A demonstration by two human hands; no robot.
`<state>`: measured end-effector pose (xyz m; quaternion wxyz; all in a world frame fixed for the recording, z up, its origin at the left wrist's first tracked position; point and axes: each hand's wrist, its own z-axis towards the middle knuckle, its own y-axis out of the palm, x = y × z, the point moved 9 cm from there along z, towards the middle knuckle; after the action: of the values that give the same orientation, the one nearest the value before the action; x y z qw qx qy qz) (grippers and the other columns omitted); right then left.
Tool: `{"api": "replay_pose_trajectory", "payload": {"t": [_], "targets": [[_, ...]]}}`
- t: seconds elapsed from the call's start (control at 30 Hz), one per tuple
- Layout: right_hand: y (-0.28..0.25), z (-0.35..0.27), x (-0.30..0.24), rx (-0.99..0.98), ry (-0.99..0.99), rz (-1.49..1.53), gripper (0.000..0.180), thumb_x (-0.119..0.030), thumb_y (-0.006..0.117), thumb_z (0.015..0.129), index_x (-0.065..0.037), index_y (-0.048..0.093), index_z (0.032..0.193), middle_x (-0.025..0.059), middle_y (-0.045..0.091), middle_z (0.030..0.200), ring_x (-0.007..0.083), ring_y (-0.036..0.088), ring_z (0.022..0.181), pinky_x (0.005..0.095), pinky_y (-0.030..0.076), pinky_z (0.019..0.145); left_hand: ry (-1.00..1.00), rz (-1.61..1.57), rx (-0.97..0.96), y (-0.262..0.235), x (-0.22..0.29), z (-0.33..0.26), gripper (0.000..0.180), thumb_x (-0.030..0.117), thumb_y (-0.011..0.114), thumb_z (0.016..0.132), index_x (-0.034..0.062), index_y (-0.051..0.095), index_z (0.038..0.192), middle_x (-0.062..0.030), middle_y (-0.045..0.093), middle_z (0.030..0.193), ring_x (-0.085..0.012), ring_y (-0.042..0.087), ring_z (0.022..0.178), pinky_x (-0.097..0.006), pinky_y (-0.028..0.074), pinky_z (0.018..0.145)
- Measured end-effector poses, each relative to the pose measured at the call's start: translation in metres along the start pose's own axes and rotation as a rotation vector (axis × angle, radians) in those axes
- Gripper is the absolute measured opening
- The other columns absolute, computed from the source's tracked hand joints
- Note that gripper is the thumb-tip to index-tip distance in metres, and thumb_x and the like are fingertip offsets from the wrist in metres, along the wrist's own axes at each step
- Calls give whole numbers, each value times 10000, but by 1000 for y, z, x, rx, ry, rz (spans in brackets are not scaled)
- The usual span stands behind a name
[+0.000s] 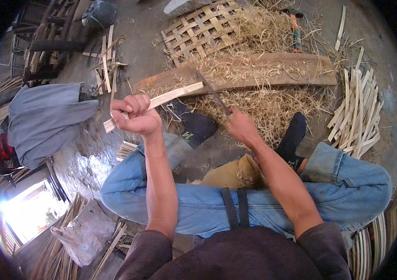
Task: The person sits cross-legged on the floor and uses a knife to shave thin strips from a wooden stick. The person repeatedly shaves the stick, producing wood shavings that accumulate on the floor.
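Observation:
My left hand (138, 114) is closed around pale bamboo or wood strips (175, 94), which look like a small stack. Their far end points up and right, over the near edge of a wooden plank (310, 70). In my closed right hand (241, 125) is the handle of a knife. Its narrow dark blade (214, 94) slants up and left, close by the far tip of the strips. Whether blade and strips touch, I cannot tell. Curly shavings (273, 103) lie on the plank and heap up around it, between my feet.
A loosely woven slat panel (198, 35) lies beyond the plank. Cut strips are piled at the right (357, 114), with others at the upper left (106, 70). Grey cloth (44, 121) hangs at the left, above a pale plastic bag (86, 233). My jean-clad legs (128, 191) are folded in front.

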<state>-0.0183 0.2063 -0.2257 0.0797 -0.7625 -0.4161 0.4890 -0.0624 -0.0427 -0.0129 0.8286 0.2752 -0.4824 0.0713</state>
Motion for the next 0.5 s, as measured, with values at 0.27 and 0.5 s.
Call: {"api": "replay_pose_trajectory", "payload": {"t": [0.27, 0.5], "targets": [[-9, -12, -4, 138, 30, -12, 335, -225, 620, 832, 21, 513, 1032, 258, 655, 809, 436, 654, 790, 516, 516, 718, 9, -48, 139, -18, -3, 3, 439, 521, 456, 943, 170, 355, 700, 52, 189, 518, -73, 135, 454, -263, 120, 456], [-1, -7, -11, 76, -25, -7, 311, -230, 594, 875, 29, 475, 999, 256, 647, 775, 440, 643, 772, 513, 509, 698, 13, 49, 247, -25, -10, -2, 423, 496, 463, 940, 161, 344, 711, 53, 200, 528, -73, 132, 456, -264, 111, 458]]}}
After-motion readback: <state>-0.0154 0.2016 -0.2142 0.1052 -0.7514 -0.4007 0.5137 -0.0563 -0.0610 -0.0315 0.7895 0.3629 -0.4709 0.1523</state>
